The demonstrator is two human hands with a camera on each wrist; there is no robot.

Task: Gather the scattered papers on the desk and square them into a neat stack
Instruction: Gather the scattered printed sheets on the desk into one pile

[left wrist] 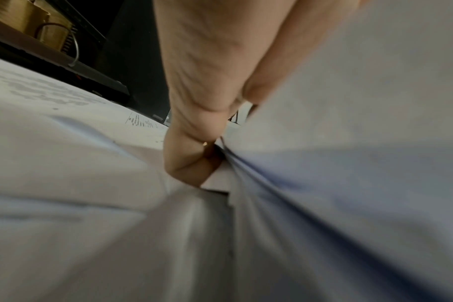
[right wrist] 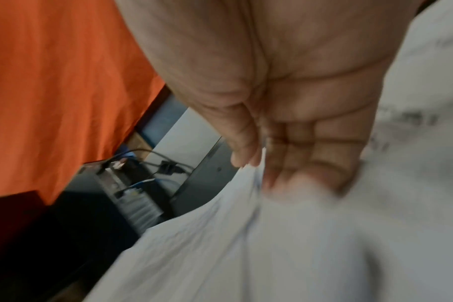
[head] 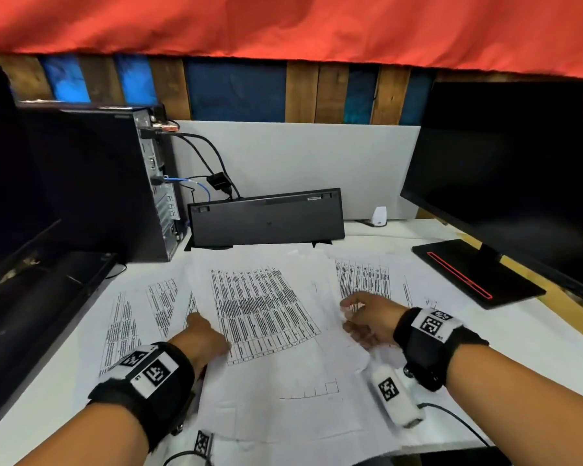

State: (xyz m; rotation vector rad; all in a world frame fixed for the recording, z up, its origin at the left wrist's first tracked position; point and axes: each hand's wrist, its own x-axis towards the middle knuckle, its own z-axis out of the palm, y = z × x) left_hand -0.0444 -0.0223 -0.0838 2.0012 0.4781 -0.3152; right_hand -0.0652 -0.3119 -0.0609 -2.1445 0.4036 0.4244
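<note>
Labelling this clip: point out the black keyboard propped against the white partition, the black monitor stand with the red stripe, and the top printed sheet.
Black keyboard [head: 266, 218], head view, middle of its underside.
Black monitor stand [head: 477, 274], head view, flat base.
Top printed sheet [head: 266, 307], head view, printed table.

No legible text anywhere.

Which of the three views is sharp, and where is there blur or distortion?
Head view: sharp enough to show the table print on the papers, with wide-angle bending at the edges. Left wrist view: near paper out of focus. Right wrist view: motion blur on fingers and sheets.
</note>
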